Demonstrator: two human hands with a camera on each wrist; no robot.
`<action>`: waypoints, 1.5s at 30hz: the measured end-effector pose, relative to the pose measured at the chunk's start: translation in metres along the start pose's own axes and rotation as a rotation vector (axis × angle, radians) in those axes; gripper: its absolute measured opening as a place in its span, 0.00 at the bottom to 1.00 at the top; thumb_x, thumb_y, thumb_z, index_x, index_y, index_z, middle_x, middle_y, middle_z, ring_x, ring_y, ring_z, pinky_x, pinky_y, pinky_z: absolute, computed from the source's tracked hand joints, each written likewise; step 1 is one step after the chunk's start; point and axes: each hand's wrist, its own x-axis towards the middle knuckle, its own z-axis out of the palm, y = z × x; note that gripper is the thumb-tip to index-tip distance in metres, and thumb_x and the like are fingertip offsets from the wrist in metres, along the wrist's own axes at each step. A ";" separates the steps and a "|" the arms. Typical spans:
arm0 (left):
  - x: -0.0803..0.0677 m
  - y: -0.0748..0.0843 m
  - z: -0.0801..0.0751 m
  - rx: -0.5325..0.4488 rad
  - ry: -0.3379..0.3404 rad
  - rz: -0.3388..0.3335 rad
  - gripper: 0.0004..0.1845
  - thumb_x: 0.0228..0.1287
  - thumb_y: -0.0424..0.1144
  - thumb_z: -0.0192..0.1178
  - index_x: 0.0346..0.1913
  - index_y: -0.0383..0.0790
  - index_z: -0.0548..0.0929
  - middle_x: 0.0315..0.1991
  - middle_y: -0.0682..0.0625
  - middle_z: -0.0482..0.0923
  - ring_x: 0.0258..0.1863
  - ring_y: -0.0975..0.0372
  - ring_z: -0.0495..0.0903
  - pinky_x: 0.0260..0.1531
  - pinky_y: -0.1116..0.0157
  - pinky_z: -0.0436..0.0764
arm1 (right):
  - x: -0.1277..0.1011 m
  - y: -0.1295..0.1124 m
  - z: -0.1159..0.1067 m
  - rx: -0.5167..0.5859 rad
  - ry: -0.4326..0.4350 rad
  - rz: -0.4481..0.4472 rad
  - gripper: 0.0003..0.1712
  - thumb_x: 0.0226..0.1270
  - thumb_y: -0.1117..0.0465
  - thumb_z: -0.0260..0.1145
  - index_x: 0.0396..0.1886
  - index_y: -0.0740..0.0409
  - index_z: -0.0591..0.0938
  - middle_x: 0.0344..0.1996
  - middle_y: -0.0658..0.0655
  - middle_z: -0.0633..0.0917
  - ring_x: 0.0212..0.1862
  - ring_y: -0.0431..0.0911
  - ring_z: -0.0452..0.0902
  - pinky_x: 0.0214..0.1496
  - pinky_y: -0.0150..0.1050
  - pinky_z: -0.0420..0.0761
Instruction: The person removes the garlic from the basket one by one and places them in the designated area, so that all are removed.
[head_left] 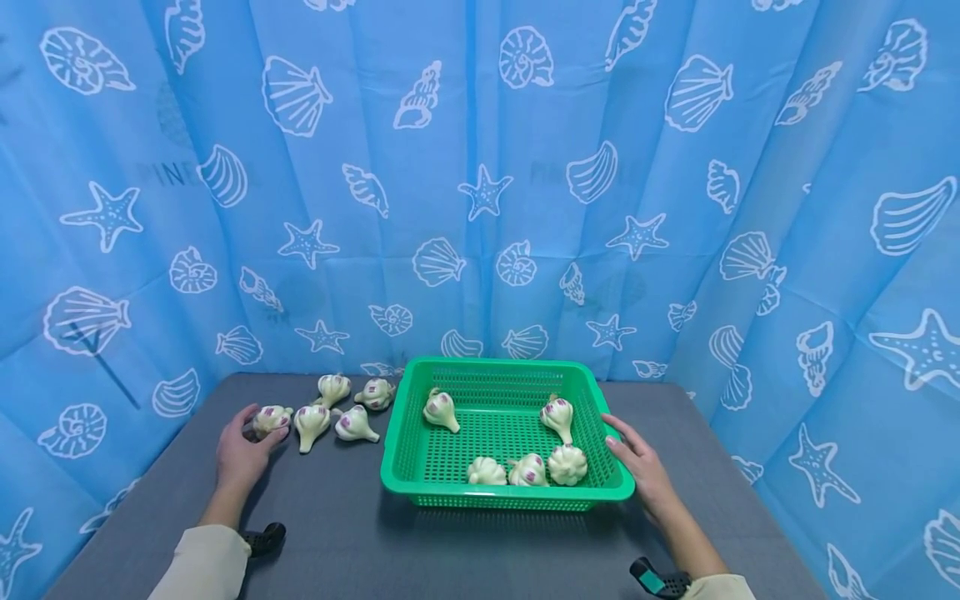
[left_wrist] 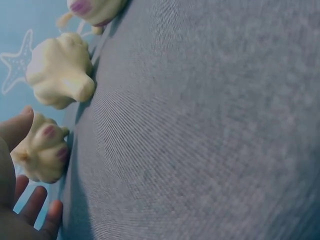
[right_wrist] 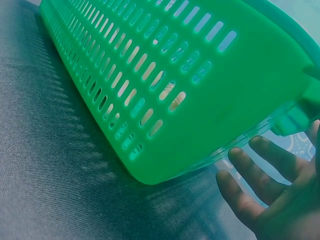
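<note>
The left hand point(head_left: 242, 454) lies open on the grey surface point(head_left: 337, 533), fingertips touching the leftmost garlic bulb point(head_left: 271, 419). Four more bulbs point(head_left: 356, 425) lie just right of it. The right hand point(head_left: 639, 467), fingers straight, rests against the right rim of the green basket point(head_left: 592, 392), which holds five bulbs point(head_left: 528, 471).

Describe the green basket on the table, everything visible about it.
The green basket looks like moulded plastic: rectangular, shallow, with slotted walls, a mesh floor and a smooth rolled rim. It sits level on the grey table, right of centre. Five garlic bulbs lie inside, three along its near wall, one left and one right further back. The right hand rests open against its right rim; the left hand is away from it.
</note>
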 end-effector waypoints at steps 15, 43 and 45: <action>-0.011 0.022 -0.004 0.022 0.024 0.043 0.39 0.65 0.43 0.65 0.73 0.36 0.60 0.69 0.29 0.54 0.65 0.36 0.59 0.57 0.37 0.63 | 0.000 0.000 0.001 -0.019 -0.010 -0.053 0.31 0.78 0.51 0.52 0.75 0.56 0.60 0.71 0.68 0.60 0.61 0.56 0.70 0.47 0.34 0.79; -0.029 0.123 -0.002 -0.104 -0.184 0.336 0.36 0.66 0.46 0.64 0.71 0.38 0.63 0.70 0.34 0.55 0.66 0.39 0.59 0.58 0.41 0.66 | 0.000 0.001 0.002 -0.018 0.007 -0.035 0.31 0.78 0.50 0.53 0.75 0.55 0.61 0.71 0.66 0.60 0.57 0.43 0.73 0.47 0.33 0.79; -0.033 0.131 0.002 -0.128 -0.220 0.345 0.36 0.65 0.47 0.64 0.72 0.40 0.63 0.71 0.35 0.54 0.67 0.40 0.59 0.59 0.42 0.66 | 0.000 0.003 0.001 -0.019 0.008 -0.039 0.31 0.78 0.50 0.52 0.75 0.55 0.60 0.71 0.67 0.60 0.58 0.47 0.73 0.47 0.33 0.79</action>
